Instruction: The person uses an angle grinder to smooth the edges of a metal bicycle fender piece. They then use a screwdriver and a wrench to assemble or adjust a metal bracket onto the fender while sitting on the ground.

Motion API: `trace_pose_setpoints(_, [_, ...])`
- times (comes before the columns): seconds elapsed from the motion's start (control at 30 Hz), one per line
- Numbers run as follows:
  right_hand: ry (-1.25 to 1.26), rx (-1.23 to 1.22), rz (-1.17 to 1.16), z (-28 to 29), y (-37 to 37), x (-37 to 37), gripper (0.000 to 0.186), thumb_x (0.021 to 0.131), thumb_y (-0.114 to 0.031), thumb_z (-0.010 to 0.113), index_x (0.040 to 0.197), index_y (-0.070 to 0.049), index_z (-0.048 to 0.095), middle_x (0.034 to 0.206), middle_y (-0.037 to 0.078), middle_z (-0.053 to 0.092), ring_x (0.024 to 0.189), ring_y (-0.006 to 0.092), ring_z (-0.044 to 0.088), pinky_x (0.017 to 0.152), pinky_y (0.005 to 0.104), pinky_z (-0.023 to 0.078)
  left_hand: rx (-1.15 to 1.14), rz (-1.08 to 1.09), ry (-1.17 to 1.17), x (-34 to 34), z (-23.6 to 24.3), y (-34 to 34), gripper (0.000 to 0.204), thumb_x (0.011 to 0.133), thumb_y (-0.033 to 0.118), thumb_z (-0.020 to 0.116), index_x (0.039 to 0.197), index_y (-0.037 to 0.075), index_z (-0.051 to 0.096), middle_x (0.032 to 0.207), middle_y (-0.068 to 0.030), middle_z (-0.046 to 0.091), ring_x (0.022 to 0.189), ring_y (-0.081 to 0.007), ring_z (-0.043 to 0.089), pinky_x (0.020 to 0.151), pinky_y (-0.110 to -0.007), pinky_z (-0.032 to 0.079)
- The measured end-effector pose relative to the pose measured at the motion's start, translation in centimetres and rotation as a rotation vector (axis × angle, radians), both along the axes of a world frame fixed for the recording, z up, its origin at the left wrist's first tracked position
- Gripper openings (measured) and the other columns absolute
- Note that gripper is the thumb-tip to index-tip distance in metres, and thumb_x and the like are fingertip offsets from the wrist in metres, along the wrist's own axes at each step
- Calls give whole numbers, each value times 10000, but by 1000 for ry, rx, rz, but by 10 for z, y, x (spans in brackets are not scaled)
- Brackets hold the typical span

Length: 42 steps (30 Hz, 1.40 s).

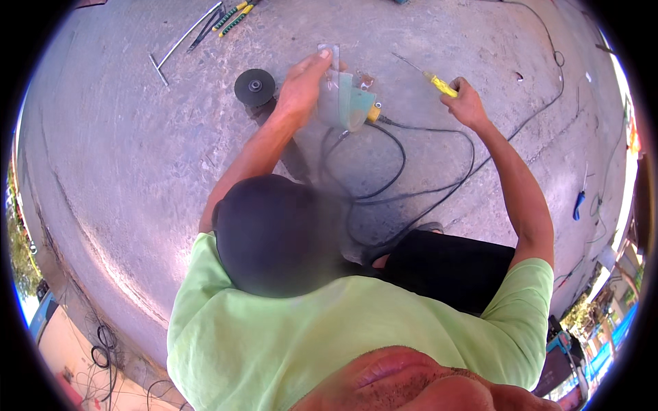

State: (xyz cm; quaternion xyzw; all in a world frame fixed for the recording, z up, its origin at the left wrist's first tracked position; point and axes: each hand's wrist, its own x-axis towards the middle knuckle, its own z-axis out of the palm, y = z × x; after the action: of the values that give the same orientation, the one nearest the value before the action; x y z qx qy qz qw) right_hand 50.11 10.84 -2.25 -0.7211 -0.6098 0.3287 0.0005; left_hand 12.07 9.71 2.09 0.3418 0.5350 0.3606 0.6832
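At the upper left of the frame a T-shaped metal bar (188, 36) lies on the concrete, with an angle grinder (255, 77) lower and further right, disc showing, its body running under the left forearm. Just right of the disc, at upper centre, the left hand (300, 90) is closed on a flat metal strip (334, 56), thumb laid over its upper end. The strip's long axis stands nearly up and down in the frame. A pale green piece (358, 109) sits against its right side — whether the two are joined I cannot tell.

Then comes a gap of bare floor, and right of it the screwdriver (441, 85), its yellow handle gripped in the right hand (466, 105). Its shaft slants to the upper left, so its line passes above the strip's top end rather than meeting it — tip and strip are apart, with the left hand far nearer the strip.
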Motion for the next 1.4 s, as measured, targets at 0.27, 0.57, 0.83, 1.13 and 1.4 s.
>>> trace_pose_setpoints(0.27, [509, -65, 7, 116, -28, -63, 366, 962, -287, 690, 1166, 11, 630, 913, 69, 676, 831, 144, 598, 776, 310, 496, -140, 156, -191, 7, 14, 18, 470, 1050, 444, 514, 1171, 24, 688, 1097, -52, 702, 993, -157, 632, 916, -328, 485])
trace_pose_setpoints(0.57, [284, 237, 273, 142, -51, -76, 324, 965, -282, 693, 1171, -34, 664, 951, 134, 704, 801, 223, 656, 747, 347, 521, -166, 128, -346, 7, 5, 24, 441, 1067, 403, 507, 1215, 11, 644, 1091, -79, 711, 976, -194, 671, 894, -384, 547])
trace_pose_setpoints(0.83, [-112, 573, 542, 178, -53, -93, 282, 878, -240, 753, 1115, -103, 685, 930, 77, 679, 787, 319, 696, 672, 408, 557, -123, 92, -283, 12, 16, 19, 448, 1082, 397, 464, 1106, -3, 664, 978, -103, 704, 920, -214, 692, 860, -372, 557])
trace_pose_setpoints(1.13, [-40, 557, 534, 166, -62, -91, 316, 875, -171, 747, 1171, -123, 649, 961, 89, 647, 789, 320, 683, 662, 423, 558, -69, 56, -145, 21, 40, 14, 442, 1085, 395, 456, 1125, -22, 598, 965, -140, 686, 815, -282, 724, 765, -422, 598])
trace_pose_setpoints(1.4, [130, 424, 421, 158, -64, -88, 318, 879, -148, 741, 1180, -94, 655, 1035, 127, 684, 877, 357, 688, 725, 433, 562, -35, 25, -154, 18, 35, 13, 459, 1082, 409, 459, 1116, -28, 597, 938, -149, 682, 805, -284, 726, 748, -416, 598])
